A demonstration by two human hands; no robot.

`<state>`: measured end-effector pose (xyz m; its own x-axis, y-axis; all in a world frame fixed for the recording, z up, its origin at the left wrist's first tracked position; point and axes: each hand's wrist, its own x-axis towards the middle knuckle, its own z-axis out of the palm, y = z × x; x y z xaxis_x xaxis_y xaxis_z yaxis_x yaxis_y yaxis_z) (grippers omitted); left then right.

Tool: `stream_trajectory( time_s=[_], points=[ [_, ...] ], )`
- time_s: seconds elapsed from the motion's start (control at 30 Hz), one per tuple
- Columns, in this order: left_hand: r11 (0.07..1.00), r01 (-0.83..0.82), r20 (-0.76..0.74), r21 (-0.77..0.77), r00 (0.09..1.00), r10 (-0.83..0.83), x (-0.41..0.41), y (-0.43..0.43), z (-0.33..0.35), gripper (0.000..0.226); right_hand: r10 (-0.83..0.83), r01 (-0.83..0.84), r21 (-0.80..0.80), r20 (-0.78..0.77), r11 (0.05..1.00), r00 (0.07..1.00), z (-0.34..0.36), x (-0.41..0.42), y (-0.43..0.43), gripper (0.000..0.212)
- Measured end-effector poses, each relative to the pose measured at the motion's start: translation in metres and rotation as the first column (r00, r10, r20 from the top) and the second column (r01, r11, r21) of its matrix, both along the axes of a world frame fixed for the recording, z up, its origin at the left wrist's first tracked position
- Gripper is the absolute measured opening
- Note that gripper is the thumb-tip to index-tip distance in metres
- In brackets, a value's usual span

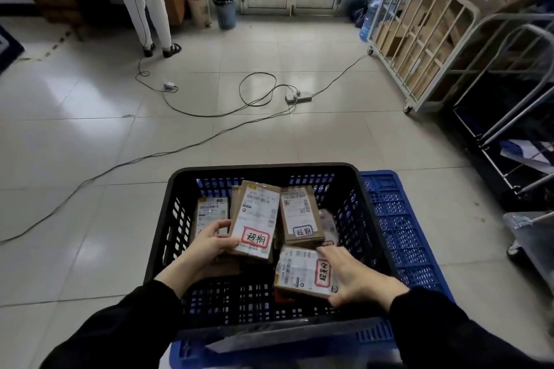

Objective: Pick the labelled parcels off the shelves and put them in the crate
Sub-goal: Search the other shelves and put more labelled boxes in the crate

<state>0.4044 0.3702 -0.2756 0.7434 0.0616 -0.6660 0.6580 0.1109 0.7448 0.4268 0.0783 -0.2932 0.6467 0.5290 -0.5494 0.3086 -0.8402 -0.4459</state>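
Both hands are down inside the black crate (370, 219), which sits in a blue crate (401, 228) on the floor

Left hand (209, 244): the fingers (220, 224) and thumb pinch the left long edge of a tilted parcel (256, 219). The parcel lies just right of the fingers, long axis running away from the body, far end raised, red-boxed label at the near end. It hangs above the parcels under it, not yet laid down

Right hand (356, 275): the fingers (329, 252) are spread over the right end of a flat parcel (296, 272), with the thumb hooked on its near corner, so it is held. This parcel lies just left of the fingers, long axis across the body

A third parcel (299, 216) stands between the two, just beyond the right fingertips

Judgement: the left hand is nearer to a release. The gap below and right of its fingers is narrow, so the tilted parcel wants lowering flat along its own axis

Forearms are in black sleeves, both angled inward over the near rim
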Motion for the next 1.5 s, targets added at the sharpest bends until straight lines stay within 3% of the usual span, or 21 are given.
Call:
stream_trajectory(
  time_s=[0.17,0.43,0.53,0.6,0.67,0.7,0.8,0.93,1.07,1.13,1.23,1.5],
  points=[
    [0.999,0.046,-0.027,-0.008,0.999,-0.046,0.0,-0.01,-0.004,0.052,0.161,-0.156,-0.103,0.041,0.982,0.986,-0.027,0.014,-0.001,0.105],
    [0.997,0.08,-0.026,0.016,0.996,-0.08,0.006,-0.025,-0.012,0.046,0.177,-0.169,-0.113,0.07,0.979,0.982,-0.055,0.023,-0.013,0.102],
    [0.997,0.074,-0.023,-0.002,0.997,-0.074,0.01,-0.034,-0.012,0.047,0.085,-0.077,-0.085,0.103,0.993,0.991,-0.051,0.023,-0.016,0.099],
    [0.997,0.055,-0.018,-0.048,0.998,-0.055,0.014,-0.043,-0.01,0.046,-0.092,0.088,0.047,0.089,0.995,0.992,-0.038,0.024,-0.016,0.084],
    [0.994,0.039,-0.015,-0.1,0.999,-0.041,0.017,-0.053,-0.008,0.047,-0.341,0.325,0.264,0.016,0.908,0.94,-0.02,0.024,-0.013,0.056],
    [0.992,0.034,-0.012,-0.12,0.999,-0.036,0.018,-0.059,-0.008,0.048,-0.463,0.456,0.355,-0.071,0.816,0.884,-0.012,0.022,-0.011,0.043],
    [0.985,0.022,-0.014,-0.169,1.0,-0.025,0.022,-0.08,-0.008,0.05,-0.593,0.737,0.423,-0.438,0.526,0.675,-0.003,0.016,-0.005,0.037],
    [0.981,0.068,0.008,-0.18,0.998,-0.068,0.028,-0.108,-0.007,0.052,-0.564,0.865,0.403,-0.656,0.301,0.502,-0.013,0.007,-0.005,0.037],
    [0.979,0.093,0.022,-0.179,0.996,-0.091,0.035,-0.134,-0.006,0.046,-0.618,0.908,0.42,-0.714,-0.002,0.329,-0.017,0.01,-0.012,0.027],
    [0.983,0.17,0.035,-0.071,0.985,-0.168,0.039,-0.141,-0.009,0.053,-0.66,0.899,0.425,-0.706,-0.103,0.257,-0.021,0.014,-0.014,0.027],
    [0.961,0.265,0.022,0.075,0.963,-0.267,0.043,-0.139,-0.013,0.056,-0.753,0.877,0.459,-0.624,-0.14,0.207,-0.025,0.02,-0.017,0.034],
    [0.953,0.273,-0.03,0.131,0.962,-0.271,0.041,-0.114,-0.03,0.045,-0.85,0.872,0.489,-0.461,-0.003,0.256,-0.032,0.035,-0.005,0.04]
  ],
)
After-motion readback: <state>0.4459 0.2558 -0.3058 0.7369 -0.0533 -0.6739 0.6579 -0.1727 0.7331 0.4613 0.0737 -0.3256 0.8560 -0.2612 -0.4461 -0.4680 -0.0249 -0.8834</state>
